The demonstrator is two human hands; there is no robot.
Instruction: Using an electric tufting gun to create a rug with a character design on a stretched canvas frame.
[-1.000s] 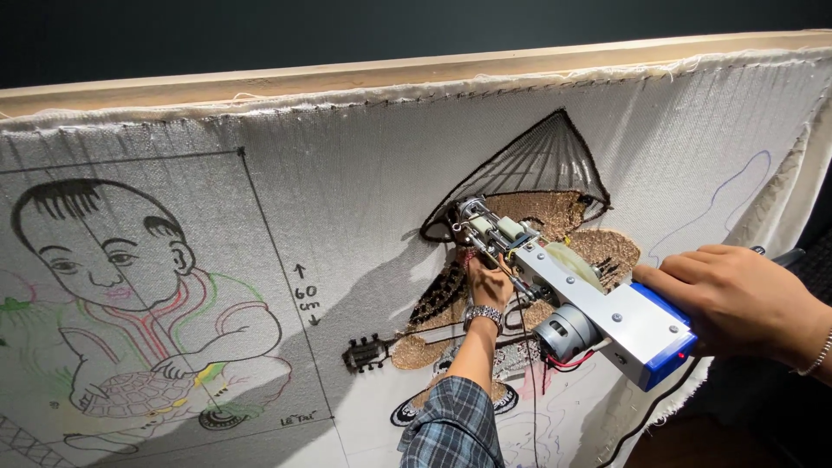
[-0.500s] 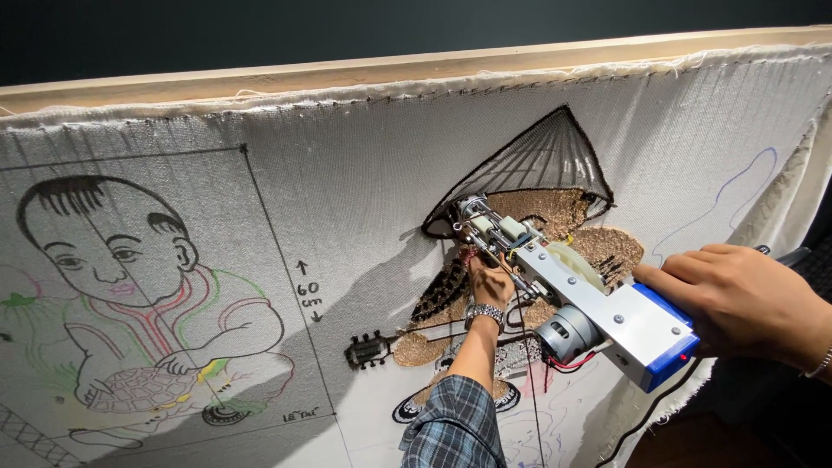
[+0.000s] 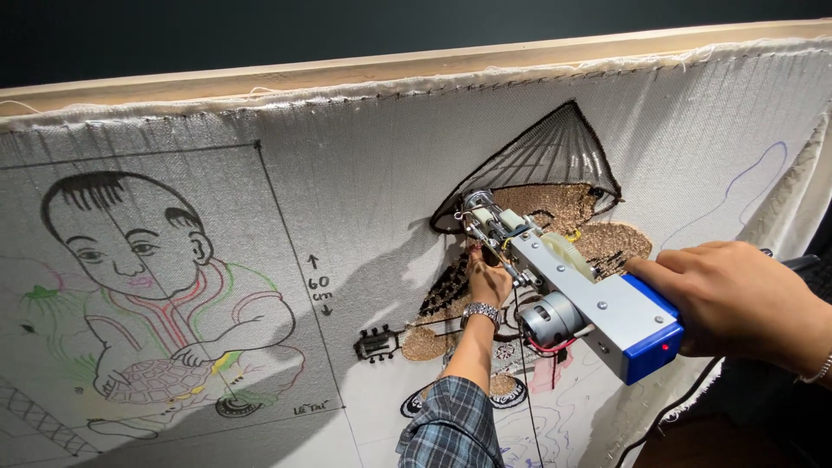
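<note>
My right hand (image 3: 741, 299) grips the rear of a silver and blue tufting gun (image 3: 589, 299) and holds it with its needle tip against the stretched white cloth (image 3: 364, 173). The tip sits just under a black-outlined conical hat shape (image 3: 546, 152) on a partly tufted brown figure (image 3: 607, 243). My left hand (image 3: 487, 279), with a wristwatch and a plaid sleeve, rests flat on the cloth right beside the needle, touching the brown tufted patch.
A wooden frame bar (image 3: 416, 69) runs along the top of the cloth. At the left a drawn baby figure (image 3: 156, 286) sits inside a pencilled square. A small dark guitar shape (image 3: 377, 344) lies left of my left forearm. A black cable (image 3: 676, 407) hangs below the gun.
The view has shifted slightly. Both hands and the gun keep about the same place on the cloth.
</note>
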